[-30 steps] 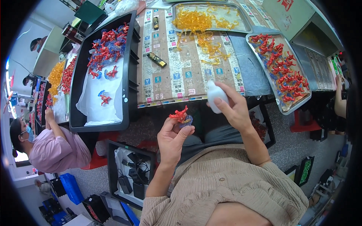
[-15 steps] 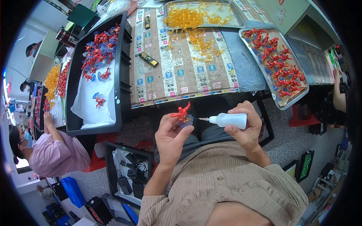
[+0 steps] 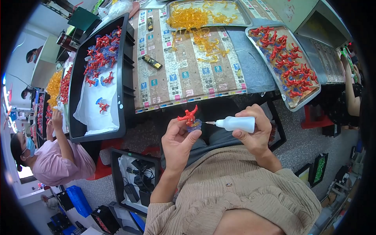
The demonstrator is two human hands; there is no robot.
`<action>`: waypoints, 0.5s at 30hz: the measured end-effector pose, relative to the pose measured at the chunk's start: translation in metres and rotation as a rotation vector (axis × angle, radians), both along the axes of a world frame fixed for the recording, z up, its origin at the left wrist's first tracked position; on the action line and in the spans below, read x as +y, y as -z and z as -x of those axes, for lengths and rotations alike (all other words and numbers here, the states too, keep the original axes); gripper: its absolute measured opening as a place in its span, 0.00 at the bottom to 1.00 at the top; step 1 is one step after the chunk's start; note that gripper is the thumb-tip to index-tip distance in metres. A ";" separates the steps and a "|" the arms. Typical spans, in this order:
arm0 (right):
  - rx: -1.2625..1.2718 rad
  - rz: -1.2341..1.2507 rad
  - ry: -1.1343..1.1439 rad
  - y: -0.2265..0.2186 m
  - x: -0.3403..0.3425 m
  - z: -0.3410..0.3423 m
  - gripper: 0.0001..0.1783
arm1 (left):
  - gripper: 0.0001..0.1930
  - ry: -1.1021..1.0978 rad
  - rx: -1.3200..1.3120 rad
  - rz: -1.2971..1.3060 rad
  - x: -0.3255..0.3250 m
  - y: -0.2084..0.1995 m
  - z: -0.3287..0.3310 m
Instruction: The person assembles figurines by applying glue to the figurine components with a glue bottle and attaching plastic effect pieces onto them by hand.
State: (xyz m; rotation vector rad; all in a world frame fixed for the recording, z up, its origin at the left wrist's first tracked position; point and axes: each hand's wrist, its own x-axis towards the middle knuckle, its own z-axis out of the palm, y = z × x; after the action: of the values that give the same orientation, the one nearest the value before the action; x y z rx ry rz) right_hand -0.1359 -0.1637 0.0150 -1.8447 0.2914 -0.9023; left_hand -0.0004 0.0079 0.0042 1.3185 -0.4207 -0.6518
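Pinched in the left hand (image 3: 177, 141), the toy (image 3: 188, 116) needs steadiness; the right hand (image 3: 256, 135), clasping the bottle (image 3: 239, 123), light pressure.

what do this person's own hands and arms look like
The left hand and right hand are bare, with no gloves or wristbands visible. Tan, finely crinkled fabric sleeves end near the elbows, leaving the forearms uncovered.

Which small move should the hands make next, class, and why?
Perhaps the right hand should gently squeeze the white bottle: its thin tip points at the blue base of the red figure, which the left hand holds. Whether tip and base touch is unclear.
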 end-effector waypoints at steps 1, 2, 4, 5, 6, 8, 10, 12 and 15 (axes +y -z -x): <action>0.000 0.000 0.002 0.000 0.000 0.000 0.23 | 0.19 0.001 0.000 -0.005 0.000 0.000 0.000; 0.000 -0.001 0.002 0.000 0.000 0.000 0.23 | 0.19 0.002 0.001 -0.009 0.000 0.000 0.000; 0.004 0.006 -0.008 0.000 0.000 0.000 0.23 | 0.19 0.006 -0.004 -0.014 0.000 0.001 0.000; 0.004 0.006 -0.007 0.001 0.000 0.000 0.23 | 0.19 0.011 -0.009 -0.018 0.001 0.001 0.000; 0.019 -0.003 -0.005 0.002 0.001 -0.001 0.24 | 0.19 0.011 -0.009 -0.018 0.001 0.001 0.000; 0.034 -0.012 -0.004 0.002 0.002 -0.001 0.25 | 0.19 0.006 0.003 -0.008 0.001 0.003 0.000; 0.021 0.000 0.003 0.003 0.001 -0.001 0.25 | 0.19 0.002 0.008 -0.016 0.002 0.003 0.001; 0.025 -0.004 0.001 0.002 0.001 0.000 0.25 | 0.19 -0.002 0.013 -0.023 0.002 0.003 0.001; 0.027 -0.012 0.001 0.001 0.002 0.000 0.24 | 0.19 -0.005 0.005 -0.021 0.002 0.005 0.001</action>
State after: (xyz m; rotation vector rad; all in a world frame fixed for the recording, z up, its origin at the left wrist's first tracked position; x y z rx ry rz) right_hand -0.1360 -0.1619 0.0137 -1.8474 0.3138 -0.8754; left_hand -0.0013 0.0100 -0.0004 1.3372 -0.4070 -0.6572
